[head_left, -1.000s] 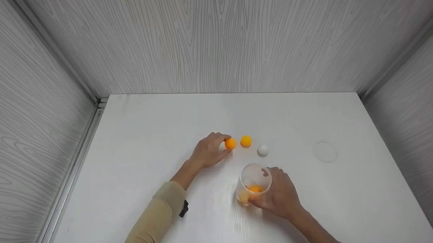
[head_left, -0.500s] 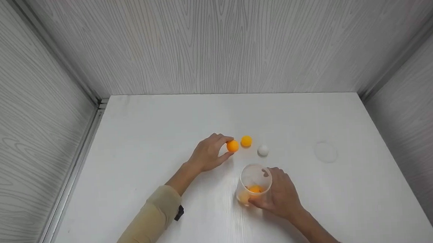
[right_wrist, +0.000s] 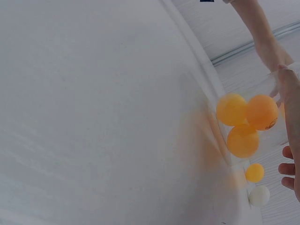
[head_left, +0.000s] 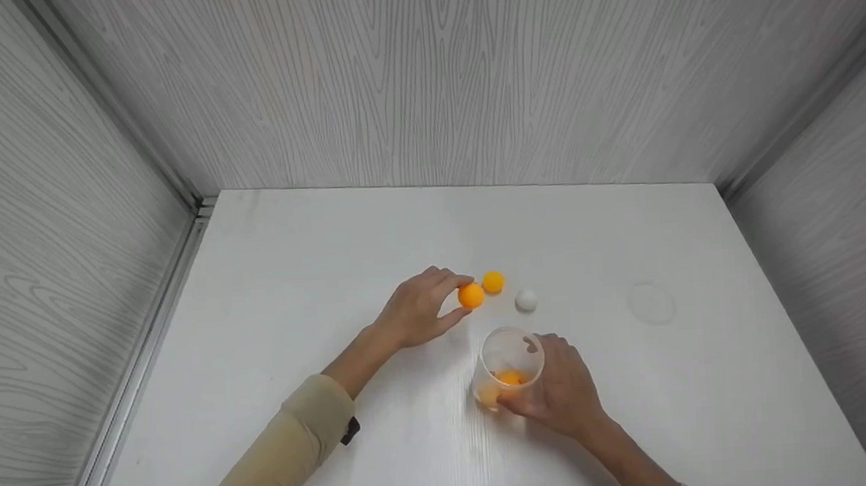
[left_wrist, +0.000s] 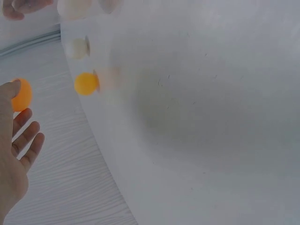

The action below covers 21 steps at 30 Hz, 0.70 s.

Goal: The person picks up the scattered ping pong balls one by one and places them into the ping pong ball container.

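I have the left hand [head_left: 420, 308] set in a pinch of thumb [head_left: 454, 318] and fingertip [head_left: 464, 279], the left forearm [head_left: 363, 358] pointing between one and two o'clock. On the left wrist view its fingers [left_wrist: 27, 135] fan apart towards one o'clock. My right hand [head_left: 560, 385] sits at the left's four o'clock, curled in a grip, the right forearm [head_left: 626, 450] pointing between ten and eleven.

Table [head_left: 372, 232]; cup [head_left: 500, 355]; two balls [head_left: 493, 282] [head_left: 526, 300]; faint ring [head_left: 630, 304]

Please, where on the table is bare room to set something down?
Bare: left of the left sleeve, and the strip between back wall and left hand. Crowded: the middle, with right hand, cup, loose orange ball, white ball. A faint ring shows at right.
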Motion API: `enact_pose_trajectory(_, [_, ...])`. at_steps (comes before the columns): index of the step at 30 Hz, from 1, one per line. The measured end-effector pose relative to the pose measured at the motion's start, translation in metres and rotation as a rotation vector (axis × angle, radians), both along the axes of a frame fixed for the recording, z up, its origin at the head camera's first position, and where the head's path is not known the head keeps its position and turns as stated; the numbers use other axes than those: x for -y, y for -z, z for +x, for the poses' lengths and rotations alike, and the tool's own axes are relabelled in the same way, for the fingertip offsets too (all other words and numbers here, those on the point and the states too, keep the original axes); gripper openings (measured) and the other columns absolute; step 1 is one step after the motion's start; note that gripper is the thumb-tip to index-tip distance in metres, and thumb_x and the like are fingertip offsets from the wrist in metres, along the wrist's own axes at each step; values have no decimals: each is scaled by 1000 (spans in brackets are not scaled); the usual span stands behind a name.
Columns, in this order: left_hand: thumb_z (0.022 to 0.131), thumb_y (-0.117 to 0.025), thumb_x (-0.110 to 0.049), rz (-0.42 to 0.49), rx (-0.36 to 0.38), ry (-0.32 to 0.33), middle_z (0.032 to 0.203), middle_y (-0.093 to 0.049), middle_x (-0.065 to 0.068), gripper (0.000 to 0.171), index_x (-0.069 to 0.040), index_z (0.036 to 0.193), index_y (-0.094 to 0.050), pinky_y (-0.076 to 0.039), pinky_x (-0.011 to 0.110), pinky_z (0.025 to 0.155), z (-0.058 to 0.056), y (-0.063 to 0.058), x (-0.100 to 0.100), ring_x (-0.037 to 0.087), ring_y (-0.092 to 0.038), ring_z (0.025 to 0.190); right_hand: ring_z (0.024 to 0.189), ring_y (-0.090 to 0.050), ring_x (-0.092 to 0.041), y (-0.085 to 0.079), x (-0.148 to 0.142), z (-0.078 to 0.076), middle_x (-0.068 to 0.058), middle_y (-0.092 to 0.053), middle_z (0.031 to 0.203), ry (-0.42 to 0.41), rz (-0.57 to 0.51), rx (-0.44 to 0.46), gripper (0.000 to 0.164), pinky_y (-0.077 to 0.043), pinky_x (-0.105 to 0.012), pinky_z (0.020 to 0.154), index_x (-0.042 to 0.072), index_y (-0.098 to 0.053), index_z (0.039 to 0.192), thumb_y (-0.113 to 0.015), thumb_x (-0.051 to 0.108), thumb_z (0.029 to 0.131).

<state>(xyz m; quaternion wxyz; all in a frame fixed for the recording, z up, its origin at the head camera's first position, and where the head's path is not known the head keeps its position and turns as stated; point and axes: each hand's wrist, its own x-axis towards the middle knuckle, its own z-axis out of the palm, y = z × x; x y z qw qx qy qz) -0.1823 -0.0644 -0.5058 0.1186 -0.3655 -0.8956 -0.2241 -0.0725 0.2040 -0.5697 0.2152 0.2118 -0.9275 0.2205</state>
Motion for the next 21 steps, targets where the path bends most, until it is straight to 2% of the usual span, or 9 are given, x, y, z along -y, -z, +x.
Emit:
enact_pose_trajectory(11, [97, -77, -33, 22, -80, 51, 117, -76, 1, 40, -13, 131, -68, -61, 25, 92, 11, -15, -4, 18, -70, 99, 92, -60, -20, -1, 1, 1, -7, -69, 109, 33, -26, 56, 91, -57, -36, 78, 9, -57, 130, -88, 66, 66])
enact_pose_trajectory(21, [97, -77, -33, -3, -118, 91, 117, -75, 1, 39, -13, 130, -69, -61, 26, 93, 23, -30, -7, 19, -70, 102, 93, -59, -19, -1, 2, 0, -6, -69, 109, 19, -25, 30, 90, -55, -36, 77, 8, -58, 130, -86, 68, 69])
